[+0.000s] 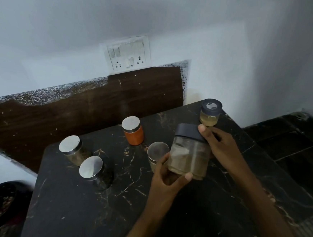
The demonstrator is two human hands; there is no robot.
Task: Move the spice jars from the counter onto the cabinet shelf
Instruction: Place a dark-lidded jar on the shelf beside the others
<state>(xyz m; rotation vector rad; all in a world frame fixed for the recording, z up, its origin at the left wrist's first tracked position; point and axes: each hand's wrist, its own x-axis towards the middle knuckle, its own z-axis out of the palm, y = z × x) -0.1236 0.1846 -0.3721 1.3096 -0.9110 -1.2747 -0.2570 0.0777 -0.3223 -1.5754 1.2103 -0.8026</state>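
**Over the counter (88, 206): big jar (189, 158) held two-handed**

Above the stone, I saw the left hand (166, 177) curled round the big jar's base and the right hand (223, 144) gripping its dark lid, fingers hidden behind. Jar tilted, off the counter. One half-hidden jar (156, 152) with a steel lid sat behind the left hand. The small jar (210, 113) stood just beyond the right thumb. The dark blur (5, 200) at lower left I could not identify. Any writing on the jars was too blurred to read.

Dark-lidded spice jar (189, 152), tilted, seemingly half-full
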